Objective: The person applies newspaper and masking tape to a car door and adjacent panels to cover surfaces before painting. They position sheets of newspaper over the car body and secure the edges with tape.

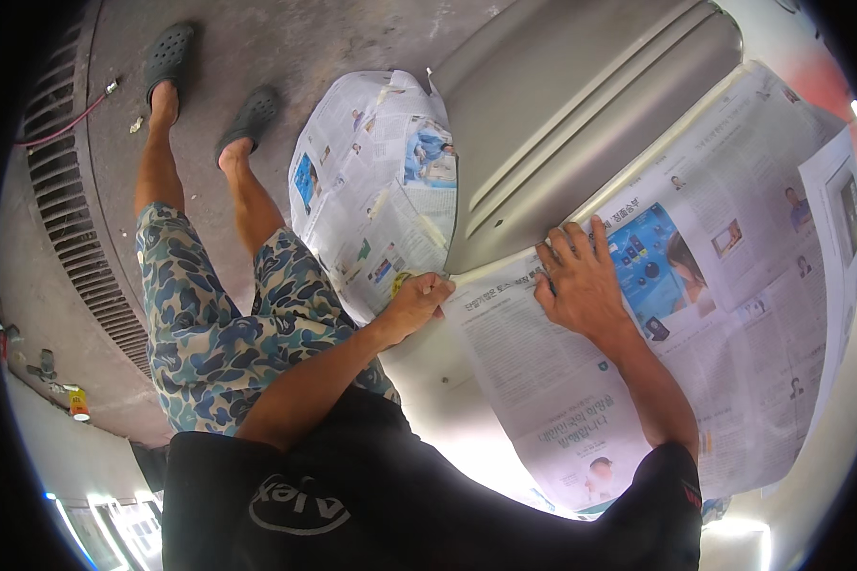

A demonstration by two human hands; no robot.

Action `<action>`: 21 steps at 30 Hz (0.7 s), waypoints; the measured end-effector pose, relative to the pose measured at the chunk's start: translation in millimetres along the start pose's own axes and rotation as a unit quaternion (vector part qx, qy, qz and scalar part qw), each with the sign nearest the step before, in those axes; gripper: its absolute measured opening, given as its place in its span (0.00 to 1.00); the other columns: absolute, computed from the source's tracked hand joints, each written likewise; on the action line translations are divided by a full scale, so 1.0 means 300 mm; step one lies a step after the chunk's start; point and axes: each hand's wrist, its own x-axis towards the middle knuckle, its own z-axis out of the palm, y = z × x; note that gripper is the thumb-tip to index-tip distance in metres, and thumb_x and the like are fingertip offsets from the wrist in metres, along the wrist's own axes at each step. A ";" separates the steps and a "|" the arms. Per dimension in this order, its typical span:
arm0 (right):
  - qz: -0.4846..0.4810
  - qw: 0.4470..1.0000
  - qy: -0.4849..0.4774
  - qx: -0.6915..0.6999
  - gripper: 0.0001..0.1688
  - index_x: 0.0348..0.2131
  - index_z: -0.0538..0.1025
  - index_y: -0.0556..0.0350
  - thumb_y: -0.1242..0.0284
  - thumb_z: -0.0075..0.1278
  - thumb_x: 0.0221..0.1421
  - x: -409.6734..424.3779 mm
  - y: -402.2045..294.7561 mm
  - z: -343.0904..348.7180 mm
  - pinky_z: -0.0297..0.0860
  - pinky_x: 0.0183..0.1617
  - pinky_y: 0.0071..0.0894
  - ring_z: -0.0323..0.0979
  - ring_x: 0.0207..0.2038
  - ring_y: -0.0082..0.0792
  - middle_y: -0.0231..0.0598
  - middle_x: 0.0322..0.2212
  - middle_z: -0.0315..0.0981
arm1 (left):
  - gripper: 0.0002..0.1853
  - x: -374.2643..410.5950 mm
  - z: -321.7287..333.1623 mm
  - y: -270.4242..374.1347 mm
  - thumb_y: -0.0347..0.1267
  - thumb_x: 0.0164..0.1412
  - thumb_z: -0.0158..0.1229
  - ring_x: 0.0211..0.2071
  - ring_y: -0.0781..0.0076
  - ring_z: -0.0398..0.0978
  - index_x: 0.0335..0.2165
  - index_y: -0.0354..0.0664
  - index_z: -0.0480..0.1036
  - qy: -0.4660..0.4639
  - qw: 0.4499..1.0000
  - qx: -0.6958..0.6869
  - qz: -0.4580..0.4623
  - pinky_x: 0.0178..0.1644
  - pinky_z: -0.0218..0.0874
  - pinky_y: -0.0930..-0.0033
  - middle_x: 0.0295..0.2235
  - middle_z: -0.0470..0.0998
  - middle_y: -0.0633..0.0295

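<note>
A large newspaper sheet (743, 342) lies over a pale car body surface, its upper edge along a strip of masking tape (635, 160). This tape borders a bare grey ribbed vehicle panel (578, 128). My left hand (418, 303) pinches the tape's near end at the panel's lower corner. A yellow round thing (400, 283), perhaps a tape roll, is partly hidden behind it. My right hand (582, 282) rests on the newspaper with fingers spread, fingertips close to the taped edge. More newspaper (364, 193) wraps a rounded part, perhaps a wheel, left of the panel.
A floor drain grate (78, 235) runs along the left, with a thin pink hose (64, 132) across it. My feet in dark clogs (170, 57) stand on the concrete floor (314, 43). A small yellow-and-orange can (78, 404) is at the far left.
</note>
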 end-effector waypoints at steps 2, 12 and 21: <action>-0.002 1.000 0.004 0.002 0.24 0.46 0.83 0.64 0.65 0.51 0.56 0.002 -0.004 0.000 0.49 0.73 0.68 0.63 0.61 0.51 0.48 0.52 0.72 | 0.17 0.012 -0.005 -0.027 0.45 0.73 0.58 0.31 0.83 0.69 0.34 0.44 0.73 -0.001 0.999 -0.012 0.036 0.40 0.64 0.77 0.29 0.75 0.71; -0.013 1.000 0.015 0.006 0.23 0.47 0.82 0.63 0.66 0.51 0.58 -0.002 -0.015 -0.002 0.50 0.73 0.68 0.64 0.60 0.51 0.48 0.51 0.72 | 0.17 0.000 0.015 -0.005 0.44 0.74 0.56 0.29 0.82 0.69 0.33 0.44 0.70 0.051 0.996 -0.001 0.071 0.36 0.62 0.78 0.27 0.72 0.70; -0.015 1.000 -0.014 -0.014 0.28 0.50 0.80 0.61 0.59 0.49 0.61 -0.003 -0.023 -0.011 0.47 0.74 0.69 0.62 0.62 0.49 0.46 0.53 0.69 | 0.17 0.003 0.038 -0.006 0.43 0.73 0.55 0.28 0.81 0.70 0.38 0.39 0.72 0.114 0.986 0.066 0.102 0.34 0.63 0.75 0.26 0.73 0.68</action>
